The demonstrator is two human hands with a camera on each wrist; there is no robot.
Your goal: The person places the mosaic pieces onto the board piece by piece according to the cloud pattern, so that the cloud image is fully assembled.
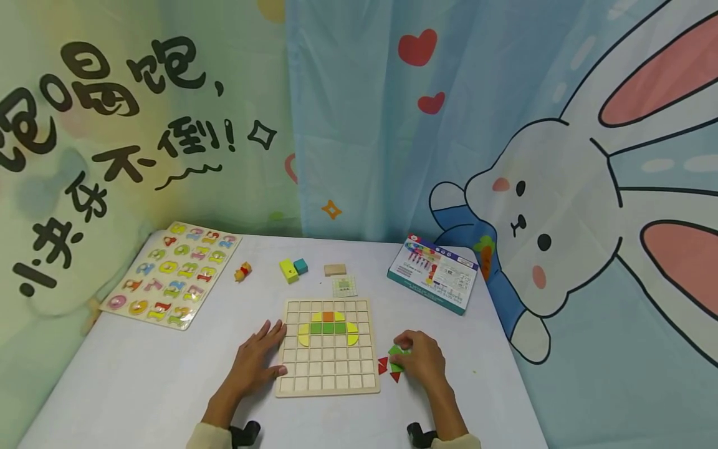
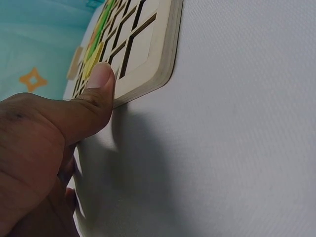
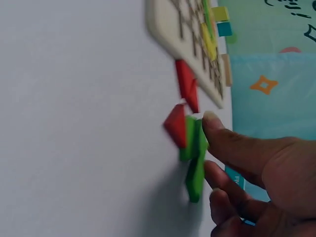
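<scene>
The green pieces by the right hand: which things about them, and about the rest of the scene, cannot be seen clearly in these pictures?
- Green pieces: head view, right hand covers them; their number is unclear. Right wrist view is blurred.
- Left hand: left wrist view shows only the thumb at the grid board; other fingers are cut off.
- Pattern card: head view, too small to read.
- Box print: too small.

We see white table (image 1: pixel 140 386) carrying grid board (image 1: pixel 328 374), number puzzle (image 1: pixel 171 274), booklet (image 1: pixel 434 273), loose blocks (image 1: pixel 293 269), red and green pieces (image 1: pixel 392 365).
</scene>
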